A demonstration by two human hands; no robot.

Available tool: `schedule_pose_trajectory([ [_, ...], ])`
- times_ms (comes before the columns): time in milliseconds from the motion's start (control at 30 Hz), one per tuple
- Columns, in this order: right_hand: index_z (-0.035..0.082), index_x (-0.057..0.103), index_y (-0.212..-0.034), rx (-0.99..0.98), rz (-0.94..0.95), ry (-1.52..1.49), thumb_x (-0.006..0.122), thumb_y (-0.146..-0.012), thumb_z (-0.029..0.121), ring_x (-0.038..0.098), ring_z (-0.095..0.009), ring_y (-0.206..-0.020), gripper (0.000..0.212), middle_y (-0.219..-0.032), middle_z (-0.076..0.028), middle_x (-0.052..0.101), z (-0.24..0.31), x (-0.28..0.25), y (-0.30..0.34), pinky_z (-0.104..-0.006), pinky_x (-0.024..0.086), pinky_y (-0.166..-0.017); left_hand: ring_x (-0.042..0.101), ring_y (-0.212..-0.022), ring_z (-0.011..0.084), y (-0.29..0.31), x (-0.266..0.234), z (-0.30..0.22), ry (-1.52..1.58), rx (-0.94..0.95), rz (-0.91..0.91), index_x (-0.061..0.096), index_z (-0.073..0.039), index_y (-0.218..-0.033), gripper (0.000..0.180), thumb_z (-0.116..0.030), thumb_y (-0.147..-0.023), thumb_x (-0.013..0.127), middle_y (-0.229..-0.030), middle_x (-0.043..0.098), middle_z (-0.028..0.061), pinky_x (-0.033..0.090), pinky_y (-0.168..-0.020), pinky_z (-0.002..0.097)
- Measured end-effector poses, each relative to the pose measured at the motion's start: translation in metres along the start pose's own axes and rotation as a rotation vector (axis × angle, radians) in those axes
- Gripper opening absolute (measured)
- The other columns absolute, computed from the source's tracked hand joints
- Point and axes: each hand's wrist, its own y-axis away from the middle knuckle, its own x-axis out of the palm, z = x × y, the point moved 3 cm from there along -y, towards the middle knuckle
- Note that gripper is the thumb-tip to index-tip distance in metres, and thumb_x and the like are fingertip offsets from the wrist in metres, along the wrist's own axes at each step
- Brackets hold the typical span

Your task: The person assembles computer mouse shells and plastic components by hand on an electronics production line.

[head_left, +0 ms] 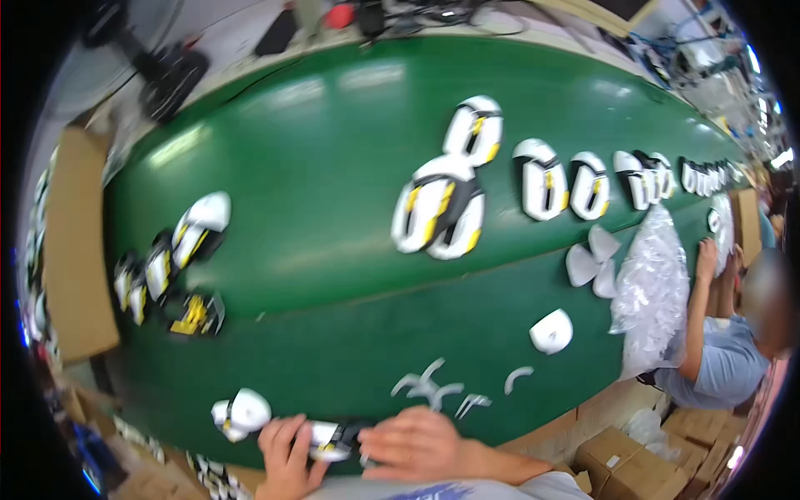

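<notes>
At the bench's near edge, my left hand (286, 454) is closed on the left end of a white-and-black plastic part (327, 452). My right hand (414, 443) lies across its dark right end, fingers together and gripping it; the fingertips and part of that end are hidden. Just left of my left hand lies a white rounded cap (250, 410) against a smaller white-and-black piece (226, 418). Thin pale curved strips (427, 385) are scattered beyond my right hand. Another white cap (552, 332) sits farther right.
White, black and yellow plastic assemblies (546, 187) form a row along the green bench (317, 192). More assemblies (200, 227) and a black-and-yellow part (195, 314) lie left, near a cardboard box (73, 250). Right are white caps (582, 265), a clear plastic bag (654, 292) and a seated co-worker (712, 354).
</notes>
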Motion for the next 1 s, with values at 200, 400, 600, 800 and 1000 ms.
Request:
schedule_pose_trajectory([
  [200, 0.011, 0.082, -0.121, -0.195, 0.142, 0.285, 0.1, -0.083, 0.034, 0.079, -0.026, -0.102, 0.048, -0.123, -0.006, 0.084, -0.068, 0.015, -0.023, -0.0419, 0.058, -0.087, 0.058, -0.134, 0.0457, -0.072, 0.068, 0.053, 0.06, 0.209, -0.175, 0.059, 0.003, -0.159, 0.088, -0.02, -0.08, 0.089, -0.156, 0.062, 0.0212, 0.045, -0.119, 0.0596],
  [400, 0.014, 0.083, -0.121, -0.184, 0.195, 0.463, 0.102, -0.079, 0.033, 0.076, -0.032, -0.125, 0.05, -0.128, -0.005, 0.084, -0.058, 0.03, -0.023, -0.0439, 0.056, -0.1, 0.055, -0.137, 0.0419, -0.065, 0.067, 0.059, 0.087, 0.272, -0.265, 0.057, -0.002, -0.164, 0.088, -0.015, -0.082, 0.089, -0.16, 0.057, 0.0188, 0.044, -0.12, 0.0564],
  [600, 0.011, 0.082, -0.123, -0.148, 0.282, 0.521, 0.101, -0.081, 0.026, 0.076, -0.031, -0.123, 0.048, -0.129, -0.005, 0.084, -0.049, 0.024, -0.034, -0.0453, 0.055, -0.106, 0.055, -0.138, 0.0411, -0.061, 0.075, 0.062, 0.121, 0.279, -0.338, 0.056, -0.004, -0.163, 0.082, -0.012, -0.087, 0.085, -0.159, 0.058, 0.0176, 0.044, -0.121, 0.0562],
  [800, 0.012, 0.084, -0.122, -0.281, 0.274, 0.642, 0.1, -0.079, 0.029, 0.077, -0.029, -0.117, 0.049, -0.126, -0.004, 0.085, -0.051, 0.025, -0.024, -0.048, 0.056, -0.104, 0.055, -0.139, 0.0405, -0.06, 0.08, 0.058, 0.148, 0.248, -0.371, 0.058, -0.004, -0.161, 0.077, -0.012, -0.089, 0.083, -0.157, 0.059, 0.0174, 0.044, -0.121, 0.0562],
  [1000, 0.014, 0.085, -0.125, -0.294, 0.261, 0.636, 0.1, -0.08, 0.032, 0.076, -0.031, -0.124, 0.051, -0.132, -0.004, 0.084, -0.061, 0.027, -0.022, -0.0501, 0.056, -0.107, 0.056, -0.139, 0.0399, -0.065, 0.076, 0.057, 0.133, 0.259, -0.355, 0.059, -0.004, -0.16, 0.077, -0.014, -0.088, 0.084, -0.156, 0.059, 0.0169, 0.044, -0.121, 0.0555],
])
